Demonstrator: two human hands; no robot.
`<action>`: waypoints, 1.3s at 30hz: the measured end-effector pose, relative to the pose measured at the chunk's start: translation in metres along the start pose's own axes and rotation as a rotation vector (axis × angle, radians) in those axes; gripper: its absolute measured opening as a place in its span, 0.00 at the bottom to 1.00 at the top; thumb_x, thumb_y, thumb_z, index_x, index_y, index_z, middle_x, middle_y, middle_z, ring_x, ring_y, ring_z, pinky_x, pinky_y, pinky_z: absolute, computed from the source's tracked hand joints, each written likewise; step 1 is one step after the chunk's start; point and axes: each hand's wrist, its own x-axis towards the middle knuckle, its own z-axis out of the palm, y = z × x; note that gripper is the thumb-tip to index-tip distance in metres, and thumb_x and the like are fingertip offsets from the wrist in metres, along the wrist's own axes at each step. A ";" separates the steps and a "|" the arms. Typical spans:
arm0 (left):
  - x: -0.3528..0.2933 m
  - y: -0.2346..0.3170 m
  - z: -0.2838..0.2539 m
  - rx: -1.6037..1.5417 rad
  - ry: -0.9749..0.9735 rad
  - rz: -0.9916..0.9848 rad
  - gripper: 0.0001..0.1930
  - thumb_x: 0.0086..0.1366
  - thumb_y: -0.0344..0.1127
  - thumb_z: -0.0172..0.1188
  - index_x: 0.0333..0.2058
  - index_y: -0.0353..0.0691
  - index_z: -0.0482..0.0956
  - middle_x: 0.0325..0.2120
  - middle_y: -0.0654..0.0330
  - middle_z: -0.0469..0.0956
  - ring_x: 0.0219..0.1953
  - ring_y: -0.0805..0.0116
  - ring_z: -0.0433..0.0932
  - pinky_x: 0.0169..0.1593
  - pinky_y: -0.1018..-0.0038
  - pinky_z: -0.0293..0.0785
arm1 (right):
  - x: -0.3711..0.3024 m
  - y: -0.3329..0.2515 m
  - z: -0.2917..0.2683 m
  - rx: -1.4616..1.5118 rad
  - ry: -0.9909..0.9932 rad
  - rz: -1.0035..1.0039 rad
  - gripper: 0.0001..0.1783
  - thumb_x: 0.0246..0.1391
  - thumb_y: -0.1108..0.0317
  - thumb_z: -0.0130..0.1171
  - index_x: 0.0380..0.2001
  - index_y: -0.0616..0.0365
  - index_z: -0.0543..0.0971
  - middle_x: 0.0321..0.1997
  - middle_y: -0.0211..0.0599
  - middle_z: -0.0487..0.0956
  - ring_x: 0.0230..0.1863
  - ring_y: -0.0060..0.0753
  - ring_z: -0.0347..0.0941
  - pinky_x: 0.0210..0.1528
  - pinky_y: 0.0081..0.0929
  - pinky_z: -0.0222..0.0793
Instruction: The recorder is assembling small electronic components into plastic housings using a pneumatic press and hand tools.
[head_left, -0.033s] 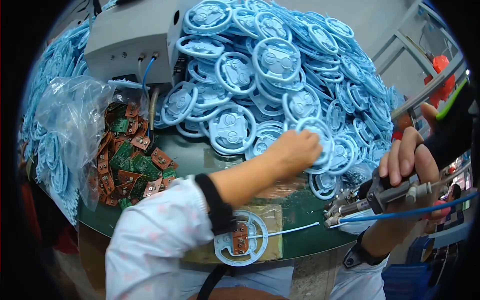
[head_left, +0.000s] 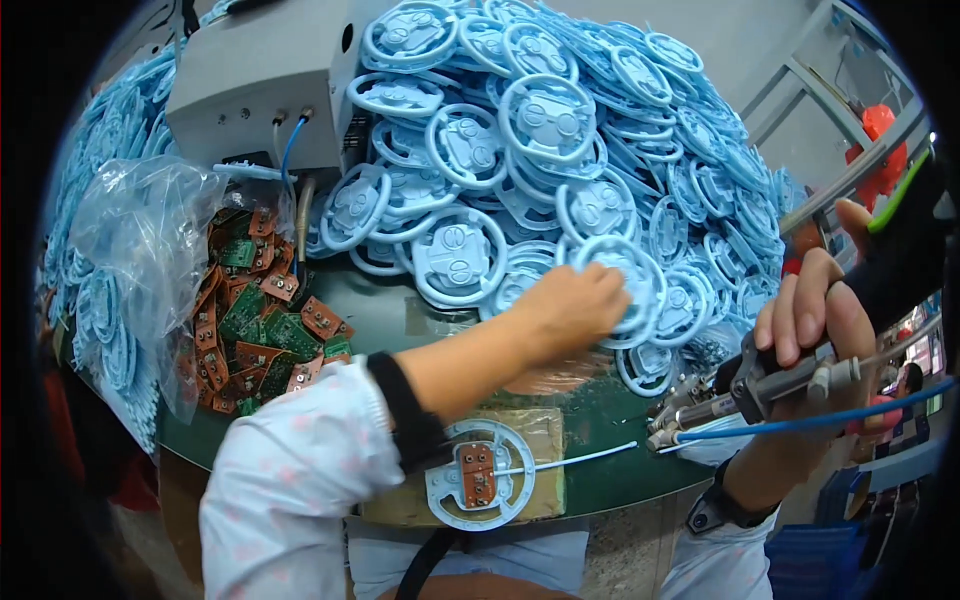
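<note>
My left hand (head_left: 583, 308) reaches across to the near edge of a heap of light blue plastic toy steering wheels. Its fingers are closed at the rim of one steering wheel (head_left: 640, 290); the fingertips are partly hidden. In my right hand (head_left: 815, 315) is a power screwdriver (head_left: 745, 395) with a black and green body, a metal nose and a blue hose. Below my left wrist, another steering wheel (head_left: 517, 436) lies face down on a tan pad (head_left: 548, 480). A brown circuit board (head_left: 478, 475) sits in it, and a thin white stick (head_left: 590, 458) extends rightward from it.
Brown and green circuit boards (head_left: 265, 330) lie piled at the left beside a clear plastic bag (head_left: 140, 230). A grey metal box (head_left: 255, 90) with a blue tube stands behind them. More blue parts (head_left: 110, 300) are heaped at the far left. A metal frame (head_left: 830, 110) rises at the right.
My left hand and forearm have shifted slightly left, and the steering wheel at its fingers has moved a little with it. The right hand keeps its hold on the screwdriver.
</note>
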 end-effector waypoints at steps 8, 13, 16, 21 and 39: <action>-0.106 -0.010 -0.072 0.000 -0.118 -0.087 0.23 0.54 0.28 0.58 0.52 0.40 0.75 0.45 0.55 0.76 0.46 0.60 0.78 0.42 0.68 0.78 | 0.001 -0.007 0.003 -0.036 0.124 0.038 0.27 0.66 0.71 0.44 0.66 0.66 0.55 0.23 0.31 0.68 0.18 0.21 0.69 0.27 0.26 0.74; -0.136 -0.005 -0.112 -0.122 0.238 -0.279 0.16 0.60 0.26 0.57 0.48 0.37 0.78 0.42 0.55 0.80 0.42 0.61 0.80 0.43 0.69 0.77 | 0.028 -0.001 0.003 -0.082 0.128 -0.046 0.34 0.58 0.59 0.57 0.59 0.75 0.63 0.23 0.39 0.76 0.24 0.29 0.77 0.29 0.24 0.77; -0.151 0.009 -0.132 -1.072 0.384 -1.065 0.11 0.68 0.28 0.56 0.48 0.33 0.77 0.40 0.63 0.80 0.40 0.74 0.79 0.40 0.76 0.78 | 0.042 0.007 -0.003 -0.168 0.136 -0.068 0.33 0.59 0.57 0.58 0.59 0.70 0.65 0.33 0.46 0.80 0.32 0.34 0.80 0.37 0.29 0.77; -0.177 0.037 -0.131 -1.813 0.476 -1.258 0.13 0.69 0.30 0.56 0.51 0.38 0.75 0.41 0.63 0.80 0.40 0.75 0.79 0.42 0.76 0.80 | 0.059 0.015 -0.013 -0.169 0.120 -0.061 0.34 0.59 0.57 0.59 0.60 0.71 0.65 0.39 0.47 0.79 0.41 0.36 0.79 0.42 0.31 0.77; -0.149 0.094 -0.143 -2.309 0.197 -0.860 0.17 0.70 0.30 0.55 0.56 0.34 0.72 0.43 0.61 0.79 0.42 0.75 0.79 0.47 0.78 0.79 | -0.071 0.017 0.090 0.234 -0.490 0.306 0.40 0.34 0.68 0.78 0.55 0.63 0.74 0.59 0.45 0.74 0.53 0.32 0.72 0.52 0.26 0.68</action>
